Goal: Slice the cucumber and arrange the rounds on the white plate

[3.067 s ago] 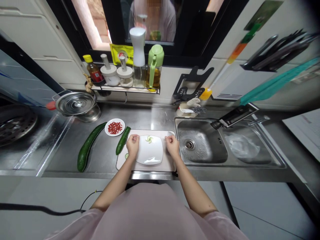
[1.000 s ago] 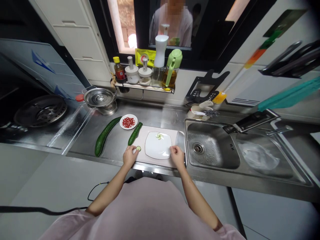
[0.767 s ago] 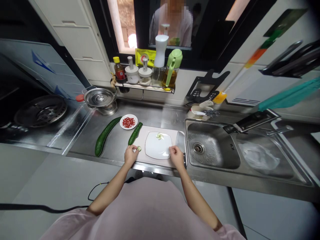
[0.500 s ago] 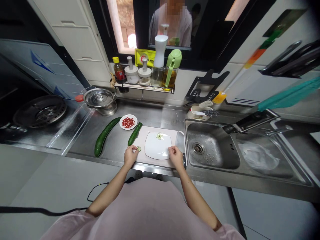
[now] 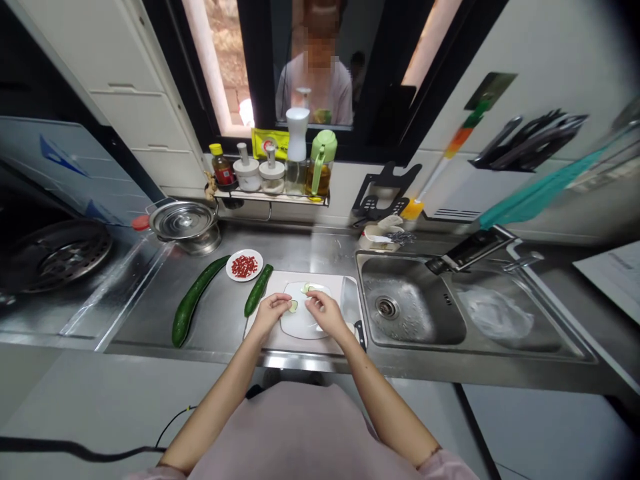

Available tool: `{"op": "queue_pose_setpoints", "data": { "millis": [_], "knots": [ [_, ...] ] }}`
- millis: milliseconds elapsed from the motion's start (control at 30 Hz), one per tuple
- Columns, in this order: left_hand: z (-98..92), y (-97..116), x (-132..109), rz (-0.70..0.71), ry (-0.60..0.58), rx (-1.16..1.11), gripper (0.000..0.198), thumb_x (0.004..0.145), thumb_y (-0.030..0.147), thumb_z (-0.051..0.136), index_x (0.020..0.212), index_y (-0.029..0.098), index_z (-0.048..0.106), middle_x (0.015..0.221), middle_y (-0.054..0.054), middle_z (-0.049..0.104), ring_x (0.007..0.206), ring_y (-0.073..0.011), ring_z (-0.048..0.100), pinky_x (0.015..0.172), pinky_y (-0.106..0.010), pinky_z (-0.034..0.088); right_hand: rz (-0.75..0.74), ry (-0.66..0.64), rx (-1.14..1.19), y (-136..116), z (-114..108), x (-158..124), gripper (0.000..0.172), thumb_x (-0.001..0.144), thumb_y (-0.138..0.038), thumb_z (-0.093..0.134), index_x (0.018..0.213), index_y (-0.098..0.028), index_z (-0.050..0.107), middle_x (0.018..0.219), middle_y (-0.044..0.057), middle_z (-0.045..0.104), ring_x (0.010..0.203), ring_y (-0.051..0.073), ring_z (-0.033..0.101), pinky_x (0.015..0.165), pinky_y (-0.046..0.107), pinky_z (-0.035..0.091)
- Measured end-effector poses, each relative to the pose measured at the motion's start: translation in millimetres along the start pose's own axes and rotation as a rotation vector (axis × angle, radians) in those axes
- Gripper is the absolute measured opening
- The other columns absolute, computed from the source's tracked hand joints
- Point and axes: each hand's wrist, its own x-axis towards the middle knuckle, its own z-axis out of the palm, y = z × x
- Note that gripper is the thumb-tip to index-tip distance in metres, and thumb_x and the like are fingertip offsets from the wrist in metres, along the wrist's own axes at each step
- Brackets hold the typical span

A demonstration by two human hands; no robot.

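Note:
A pale cucumber slice (image 5: 293, 306) with a green rim is pinched in my left hand (image 5: 271, 310), over the left side of a white square plate (image 5: 300, 327). My right hand (image 5: 326, 312) hovers above the plate, its thumb and index finger slightly apart. Its index fingertip is at a small cluster of cucumber slices (image 5: 305, 288) near the plate's far edge, partly hidden by the fingers. Under the plate lies a pale cutting board (image 5: 280, 343). A knife (image 5: 359, 331) rests on the board's right side. The cut cucumber (image 5: 258, 291) lies at the board's left edge.
A long whole cucumber (image 5: 193, 303) lies on the steel counter at left, near a small plate of chopped red pieces (image 5: 245, 266). A lidded steel pot (image 5: 187, 225) stands behind. The sink (image 5: 415, 300) is at right; a rack of condiments (image 5: 270, 196) hangs at the back.
My left hand has carried the cucumber slice from the board's left side to over the plate. My right hand has left the plate's right edge and reached to the slices. The view has shifted.

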Motion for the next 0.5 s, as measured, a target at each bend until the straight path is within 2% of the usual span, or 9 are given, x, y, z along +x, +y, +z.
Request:
{"op": "queue_pose_setpoints", "data": {
  "millis": [133, 267, 333, 433, 500],
  "knots": [
    [15.9, 20, 4, 0.061, -0.084, -0.037, 0.04, 0.056, 0.039, 0.081, 0.084, 0.016, 0.064, 0.064, 0.004, 0.058, 0.048, -0.0036, 0.042, 0.047, -0.017, 0.029, -0.146, -0.066, -0.038, -18, -1, 14, 0.015, 0.084, -0.034, 0.058, 0.087, -0.022, 0.066, 0.084, 0.002, 0.065, 0.079, 0.016, 0.057, 0.073, 0.028, 0.044],
    [21.4, 26, 9, 0.091, -0.003, -0.014, 0.045, 0.057, 0.048, 0.08, 0.084, 0.016, 0.063, 0.062, 0.005, 0.057, 0.047, -0.004, 0.042, 0.046, -0.017, 0.029, -0.171, -0.018, -0.083, -25, -5, 18, 0.015, 0.087, -0.033, 0.058, 0.078, -0.022, 0.063, 0.078, 0.001, 0.063, 0.078, 0.016, 0.056, 0.074, 0.028, 0.043],
    [22.2, 27, 10, 0.046, 0.009, 0.018, 0.046, 0.063, 0.057, 0.073, 0.077, 0.015, 0.062, 0.056, 0.005, 0.054, 0.043, -0.0039, 0.039, 0.044, -0.017, 0.025, -0.193, 0.013, -0.101, -27, -9, 17, 0.014, 0.087, -0.033, 0.058, 0.08, -0.022, 0.064, 0.08, 0.001, 0.063, 0.08, 0.016, 0.056, 0.076, 0.029, 0.042],
    [24.5, 32, 6, -0.101, -0.116, 0.046, 0.056, 0.073, 0.07, 0.056, 0.071, 0.014, 0.062, 0.055, 0.001, 0.054, 0.041, -0.0041, 0.037, 0.041, -0.018, 0.017, -0.253, 0.03, -0.129, -32, -15, 15, 0.014, 0.09, -0.031, 0.056, 0.085, -0.023, 0.066, 0.086, 0.003, 0.064, 0.087, 0.019, 0.056, 0.081, 0.031, 0.041],
    [27.1, 37, 4, -0.166, -0.177, 0.013, 0.056, 0.073, 0.069, 0.056, 0.075, 0.013, 0.063, 0.06, 0.0, 0.055, 0.042, -0.0039, 0.037, 0.04, -0.018, 0.013, -0.294, 0.021, -0.151, -35, -18, 13, 0.015, 0.091, -0.031, 0.054, 0.089, -0.024, 0.067, 0.089, 0.004, 0.064, 0.09, 0.02, 0.055, 0.083, 0.033, 0.041]
  ]
}}
